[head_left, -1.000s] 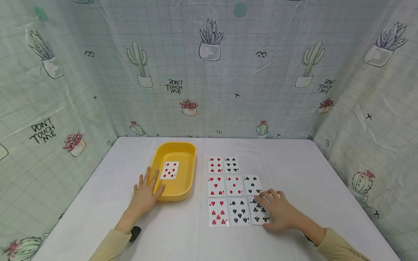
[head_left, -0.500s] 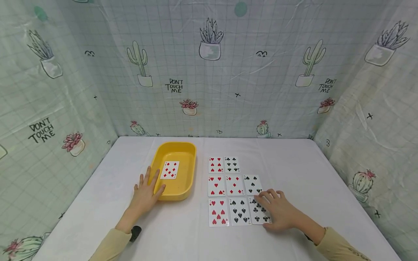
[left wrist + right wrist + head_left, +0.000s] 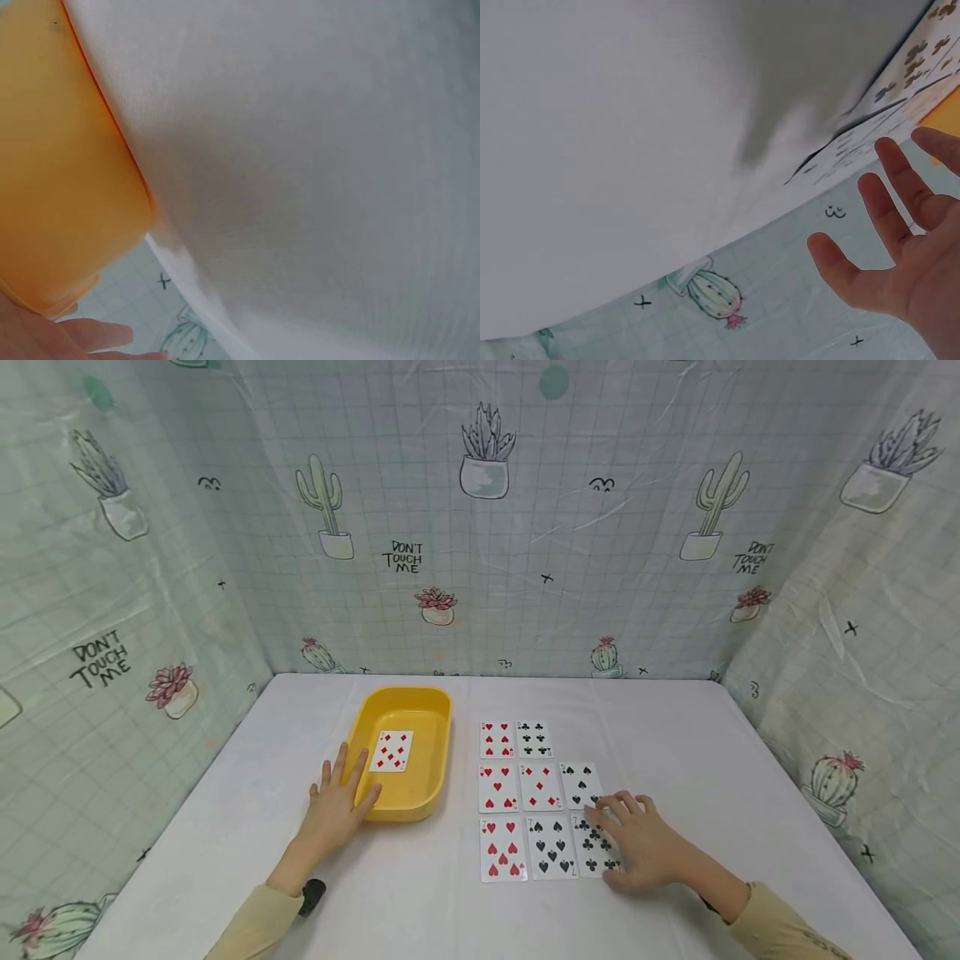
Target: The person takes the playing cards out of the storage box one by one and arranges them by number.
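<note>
My left hand (image 3: 330, 808) rests at the left rim of a yellow tray (image 3: 420, 793), fingers spread and mostly straight; the left wrist view shows the tray's outer wall (image 3: 67, 157) beside it. Inside lies a seven of diamonds playing card (image 3: 391, 752), face up. My right hand (image 3: 643, 847) lies over the right edge of the seven of clubs (image 3: 592, 847), fingers relaxed, thumb by its near right corner. This card lies flat, partly covered by the hand. Left of it lie the seven of spades (image 3: 552, 847) and seven of hearts (image 3: 502, 849).
Behind the sevens is a row with the five of hearts (image 3: 498, 787), five of diamonds (image 3: 540, 787) and five of spades (image 3: 581, 783). Farther back lie the six of hearts (image 3: 497, 739) and six of clubs (image 3: 534, 739). Patterned cloth (image 3: 510, 577) surrounds the white table (image 3: 420, 893).
</note>
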`<state>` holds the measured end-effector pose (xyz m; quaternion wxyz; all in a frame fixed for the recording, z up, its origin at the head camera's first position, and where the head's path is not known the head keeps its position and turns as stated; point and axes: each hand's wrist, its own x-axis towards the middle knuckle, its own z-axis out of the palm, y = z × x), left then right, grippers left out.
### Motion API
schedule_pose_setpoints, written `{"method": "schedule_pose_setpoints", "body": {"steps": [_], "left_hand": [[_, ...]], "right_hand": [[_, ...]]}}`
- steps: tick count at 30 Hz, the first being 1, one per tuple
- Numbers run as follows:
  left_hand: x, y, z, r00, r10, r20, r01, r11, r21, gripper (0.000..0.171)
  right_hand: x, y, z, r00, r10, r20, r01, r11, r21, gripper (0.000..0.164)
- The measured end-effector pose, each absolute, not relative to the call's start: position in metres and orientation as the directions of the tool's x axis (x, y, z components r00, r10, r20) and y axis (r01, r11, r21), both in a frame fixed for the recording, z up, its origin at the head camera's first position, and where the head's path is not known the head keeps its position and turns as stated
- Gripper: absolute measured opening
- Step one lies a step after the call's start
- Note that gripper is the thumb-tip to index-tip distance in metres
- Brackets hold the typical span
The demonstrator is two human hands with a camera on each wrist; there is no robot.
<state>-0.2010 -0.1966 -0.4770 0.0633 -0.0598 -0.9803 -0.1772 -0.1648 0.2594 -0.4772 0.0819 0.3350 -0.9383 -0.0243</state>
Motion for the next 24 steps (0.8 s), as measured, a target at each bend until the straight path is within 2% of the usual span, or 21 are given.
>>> {"method": "schedule_pose_setpoints", "body": {"steps": [6,24], "left_hand": [[-0.201,-0.196,-0.478,-0.986,0.091,0.141,0.134,0.931,0.339,0.067],[-0.201,-0.196,-0.476,-0.984,0.095,0.148,0.139,0.935,0.327,0.066]], "right_hand": [[-0.175,0.252,-0.465,-0.773,-0.618,0.144,-0.614,0.785,0.077,0.076],[-0.211,0.205,-0.443,-0.704,-0.696,0.137,-0.696,0.715,0.056,0.073]]}}
